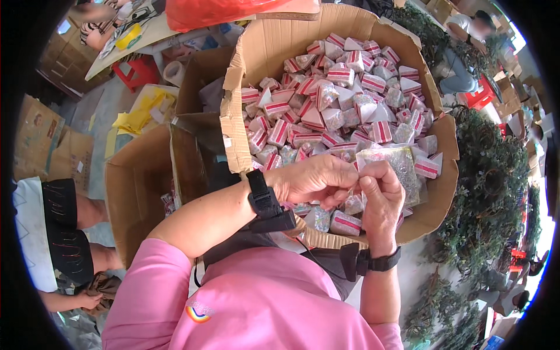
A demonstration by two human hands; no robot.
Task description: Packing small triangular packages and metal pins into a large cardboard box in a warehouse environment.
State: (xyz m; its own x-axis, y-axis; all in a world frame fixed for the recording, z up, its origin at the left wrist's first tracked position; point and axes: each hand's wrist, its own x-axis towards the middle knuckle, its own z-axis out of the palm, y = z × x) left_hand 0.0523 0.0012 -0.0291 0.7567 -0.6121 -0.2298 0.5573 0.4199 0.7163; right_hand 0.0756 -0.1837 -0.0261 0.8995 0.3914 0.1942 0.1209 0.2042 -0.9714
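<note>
My left hand (318, 179) and my right hand (382, 198) meet over a big cardboard box (234, 116), fingertips pinched close together. Behind the right fingers is a clear plastic bag (415, 185) with a glittery, flat look; it appears to be gripped by that hand. What the left fingers pinch is too small to make out. Below and around them, the box holds many wedge-shaped pieces (344, 223) like toy cake slices, white and speckled with red-pink stripes, wrapped in clear film.
Smaller open cartons (137, 189) stand to the left of the box. Beyond is a table (151, 41) with a red plastic bag (216, 13) at its end and a red stool (135, 73) beneath. Piles of artificial greenery (484, 169) lie on the right. Other people are nearby.
</note>
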